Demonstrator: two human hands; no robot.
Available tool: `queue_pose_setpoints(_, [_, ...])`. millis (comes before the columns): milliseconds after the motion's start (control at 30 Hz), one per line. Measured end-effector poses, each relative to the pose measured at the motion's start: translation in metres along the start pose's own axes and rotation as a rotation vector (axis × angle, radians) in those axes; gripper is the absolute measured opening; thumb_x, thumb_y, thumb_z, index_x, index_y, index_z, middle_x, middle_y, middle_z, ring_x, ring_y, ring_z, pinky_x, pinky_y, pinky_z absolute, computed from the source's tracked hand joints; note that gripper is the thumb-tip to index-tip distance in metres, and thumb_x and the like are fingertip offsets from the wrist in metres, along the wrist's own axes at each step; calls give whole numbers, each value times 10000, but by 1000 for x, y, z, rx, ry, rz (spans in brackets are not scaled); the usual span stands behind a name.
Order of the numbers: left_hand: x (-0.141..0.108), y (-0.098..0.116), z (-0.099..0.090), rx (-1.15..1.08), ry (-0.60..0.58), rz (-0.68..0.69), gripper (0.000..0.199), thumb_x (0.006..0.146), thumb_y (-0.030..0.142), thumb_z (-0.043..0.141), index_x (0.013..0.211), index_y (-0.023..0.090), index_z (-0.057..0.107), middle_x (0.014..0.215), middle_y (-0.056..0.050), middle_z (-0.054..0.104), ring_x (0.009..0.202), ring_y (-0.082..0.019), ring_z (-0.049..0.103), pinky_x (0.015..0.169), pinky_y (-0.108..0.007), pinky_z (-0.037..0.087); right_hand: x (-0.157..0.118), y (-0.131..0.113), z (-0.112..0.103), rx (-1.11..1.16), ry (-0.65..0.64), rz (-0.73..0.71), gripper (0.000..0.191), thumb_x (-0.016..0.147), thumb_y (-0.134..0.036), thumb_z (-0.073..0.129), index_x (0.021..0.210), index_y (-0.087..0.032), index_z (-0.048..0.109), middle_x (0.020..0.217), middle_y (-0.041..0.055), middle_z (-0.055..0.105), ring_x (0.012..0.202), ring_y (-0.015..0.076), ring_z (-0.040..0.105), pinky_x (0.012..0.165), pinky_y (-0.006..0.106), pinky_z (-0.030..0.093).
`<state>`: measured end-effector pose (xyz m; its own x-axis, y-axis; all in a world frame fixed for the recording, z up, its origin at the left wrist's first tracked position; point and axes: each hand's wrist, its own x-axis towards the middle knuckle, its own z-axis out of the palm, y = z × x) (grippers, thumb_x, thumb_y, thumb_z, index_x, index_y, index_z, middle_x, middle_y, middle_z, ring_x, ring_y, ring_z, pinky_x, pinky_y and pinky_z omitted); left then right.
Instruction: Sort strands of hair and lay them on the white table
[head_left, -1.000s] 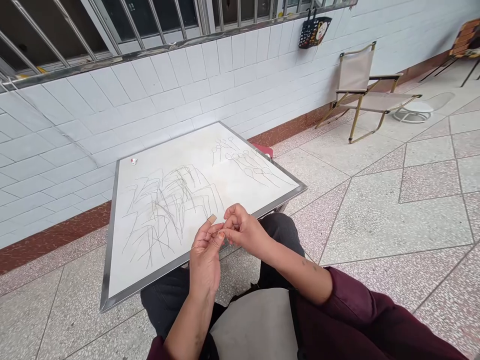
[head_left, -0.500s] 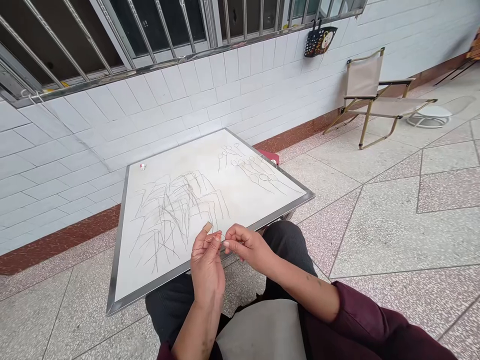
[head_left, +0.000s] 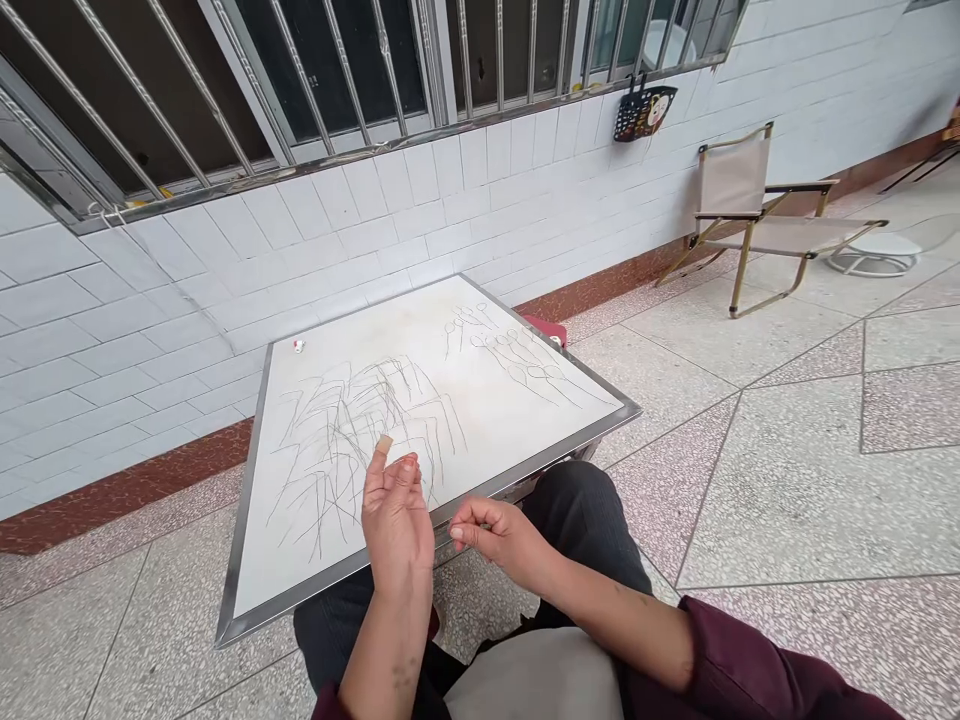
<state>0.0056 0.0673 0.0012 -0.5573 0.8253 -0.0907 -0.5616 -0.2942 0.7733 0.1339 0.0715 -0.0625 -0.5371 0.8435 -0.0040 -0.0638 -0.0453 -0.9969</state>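
Note:
My left hand [head_left: 399, 525] is raised over the near edge of the white-topped table [head_left: 420, 315], thumb and fingertips pinched on something small and reddish that I cannot make out. A tan band [head_left: 384, 444] wraps one of its fingertips. Lower and to the right, my right hand [head_left: 499, 540] has thumb and forefinger pressed together; what they hold, if anything, is too small to tell. Thin, dark bent strands like wires [head_left: 390, 385] lie in a loose pile beyond my left hand. Several looped strands [head_left: 517, 355] are spread at the table's right.
A small red-and-white object [head_left: 298, 346] sits at the table's far left corner. The tiled wall [head_left: 360, 230] stands right behind the table. A folding chair [head_left: 739, 200], a white round stool [head_left: 874, 252] and a hanging black basket [head_left: 643, 110] are to the right.
My hands were close together with a thin strand between them; now they are apart. My left hand has moved left, my right hand down.

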Motion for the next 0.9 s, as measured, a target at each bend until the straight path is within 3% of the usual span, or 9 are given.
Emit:
queue_pose_setpoints(133, [17, 5, -2, -20, 30, 32, 509, 714, 71, 789, 1184, 209, 651, 785, 29, 613, 848, -74, 613, 875, -186, 459, -4, 15, 2, -26, 6, -26, 318, 851, -523, 609, 767, -217, 596, 692, -7, 628, 547, 118, 458, 522, 230, 378])
queue_pose_setpoints(300, [30, -4, -6, 8, 51, 14, 504, 753, 103, 773, 1210, 249, 619, 859, 22, 645, 946, -67, 617, 916, -171, 442, -1, 18, -3, -186, 54, -86, 222, 898, -424, 554, 808, -229, 608, 700, -3, 634, 550, 131, 486, 527, 242, 395])
queue_pose_setpoints(433, [29, -13, -3, 105, -51, -147, 577, 740, 161, 808, 1271, 236, 594, 1116, -83, 705, 1104, -152, 614, 930, -263, 465, 13, 16, -17, -233, 138, -66, 196, 896, -383, 532, 815, -219, 602, 684, -11, 637, 516, 122, 482, 531, 245, 395])
queue_pose_setpoints(533, [22, -20, -9, 182, -125, -265, 593, 712, 206, 833, 1261, 186, 610, 1191, -166, 696, 1133, -237, 619, 904, -346, 480, 37, 12, -38, -268, 235, -31, 201, 898, -392, 514, 848, -218, 603, 709, -15, 650, 521, 122, 503, 552, 251, 422])
queue_pose_setpoints(600, [19, -24, -23, 252, -143, -279, 563, 700, 253, 840, 1222, 175, 644, 1194, -174, 698, 1141, -255, 614, 888, -342, 469, 60, 9, -55, -342, 299, 0, 203, 902, -388, 496, 861, -220, 603, 737, -14, 662, 537, 125, 520, 573, 256, 445])
queue_pose_setpoints(667, [19, -24, -44, 452, -133, -190, 519, 720, 390, 808, 1177, 186, 670, 1156, -153, 716, 1118, -268, 627, 867, -348, 472, 85, 9, -72, -415, 351, 32, 192, 902, -368, 483, 868, -221, 601, 762, -9, 673, 561, 131, 536, 585, 259, 459])
queue_pose_setpoints(767, [28, -18, -84, 655, 16, 11, 496, 729, 496, 759, 1109, 188, 678, 1092, -128, 734, 1128, -293, 621, 927, -398, 457, 120, 13, -95, -466, 395, 69, 184, 909, -335, 460, 868, -219, 597, 791, 4, 687, 605, 145, 562, 573, 258, 447])
queue_pose_setpoints(900, [40, -6, -131, 807, 220, 160, 485, 773, 547, 677, 1135, 224, 660, 1141, -99, 722, 1184, -312, 597, 1020, -461, 413, 154, 24, -117, -552, 431, 161, 168, 915, -279, 462, 868, -205, 605, 820, 22, 704, 644, 154, 575, 568, 252, 406])
